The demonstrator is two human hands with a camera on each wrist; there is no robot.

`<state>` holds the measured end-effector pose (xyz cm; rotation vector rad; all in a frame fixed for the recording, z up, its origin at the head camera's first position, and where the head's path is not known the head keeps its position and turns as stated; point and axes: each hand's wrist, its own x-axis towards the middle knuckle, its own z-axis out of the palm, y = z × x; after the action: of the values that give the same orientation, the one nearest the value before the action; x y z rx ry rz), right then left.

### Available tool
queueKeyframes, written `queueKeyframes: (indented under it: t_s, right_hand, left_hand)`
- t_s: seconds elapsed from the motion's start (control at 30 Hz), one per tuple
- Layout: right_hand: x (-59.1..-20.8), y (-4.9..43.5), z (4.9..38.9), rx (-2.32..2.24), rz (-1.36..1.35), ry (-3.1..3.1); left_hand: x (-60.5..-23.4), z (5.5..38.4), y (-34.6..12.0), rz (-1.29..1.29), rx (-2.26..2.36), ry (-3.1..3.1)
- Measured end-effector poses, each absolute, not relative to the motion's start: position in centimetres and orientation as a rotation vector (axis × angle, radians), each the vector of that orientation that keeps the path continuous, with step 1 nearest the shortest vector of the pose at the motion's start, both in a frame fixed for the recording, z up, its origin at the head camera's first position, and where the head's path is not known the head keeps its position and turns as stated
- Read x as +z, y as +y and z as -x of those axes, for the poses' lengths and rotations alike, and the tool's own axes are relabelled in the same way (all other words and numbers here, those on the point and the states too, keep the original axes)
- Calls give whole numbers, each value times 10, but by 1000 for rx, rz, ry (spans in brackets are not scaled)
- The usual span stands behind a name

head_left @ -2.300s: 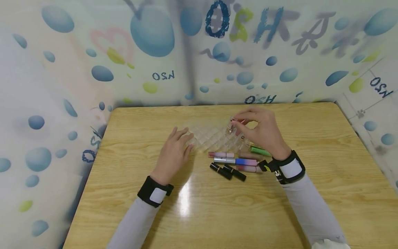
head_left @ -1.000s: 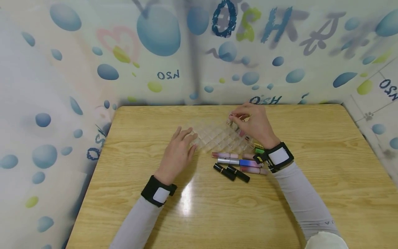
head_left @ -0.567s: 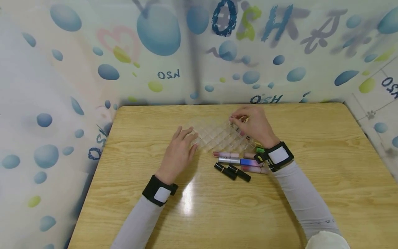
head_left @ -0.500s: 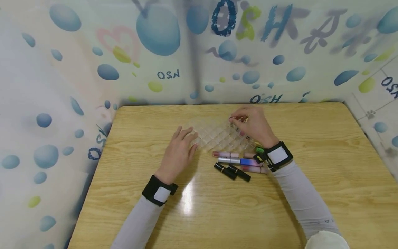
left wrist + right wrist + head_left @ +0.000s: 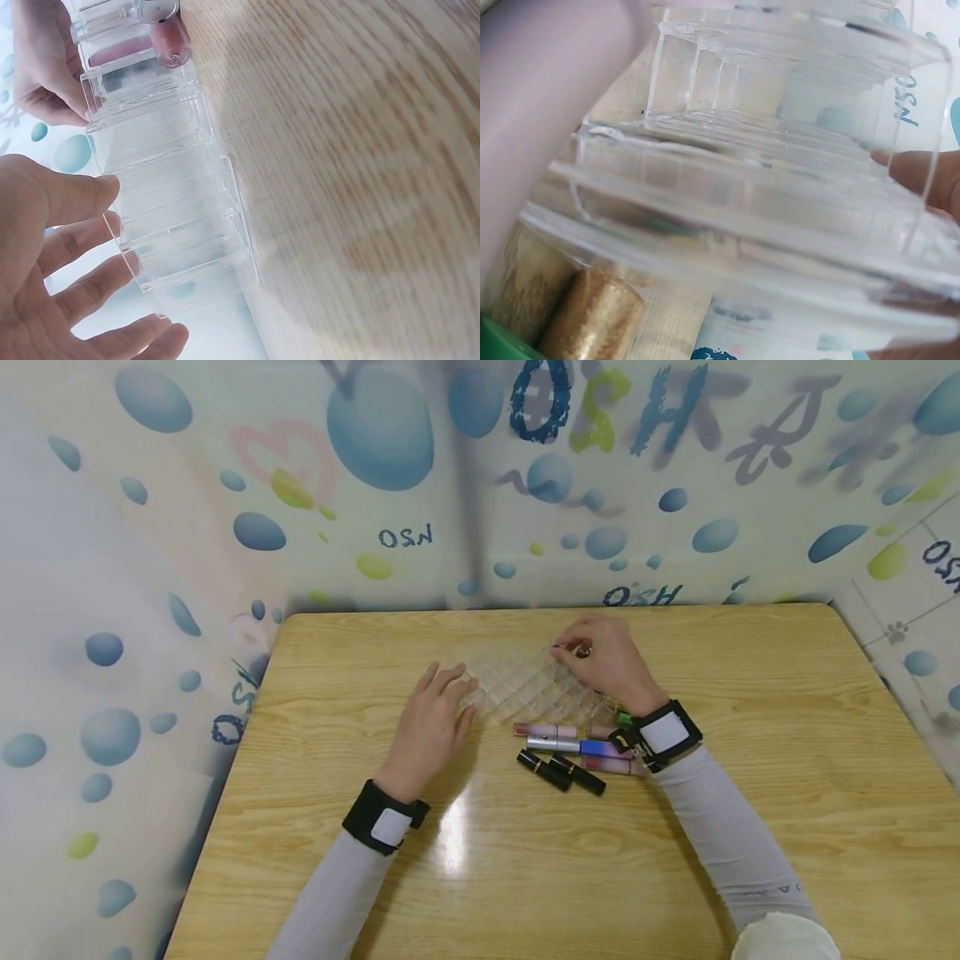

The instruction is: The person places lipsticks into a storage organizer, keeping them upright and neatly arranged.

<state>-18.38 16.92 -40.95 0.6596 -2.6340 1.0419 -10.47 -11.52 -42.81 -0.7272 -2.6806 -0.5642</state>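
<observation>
Head view: a clear, oblong plastic organizer (image 5: 517,687) lies left-to-right between the left hand (image 5: 426,728) and right hand (image 5: 609,662), whose grasp is unclear. Left wrist: the left hand, relaxed, touches one end. Right wrist: it recedes leftward.

Right hand (image 5: 609,662) has shifted leftward.

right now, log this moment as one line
left hand: touching clear organizer | right hand: at organizer's right end, grip unclear | two black tubes: lying on table
</observation>
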Motion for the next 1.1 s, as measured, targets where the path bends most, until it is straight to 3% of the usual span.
queueKeyframes:
  t_s: [0.77,1.1]
  right_hand:
    - [-397,171,176,1003,-656,-2703]
    - [-380,171,134,954,-824,-2654]
  left_hand:
    - [-429,104,-114,716,-605,-2699]
    - [-427,107,-118,697,-634,-2713]
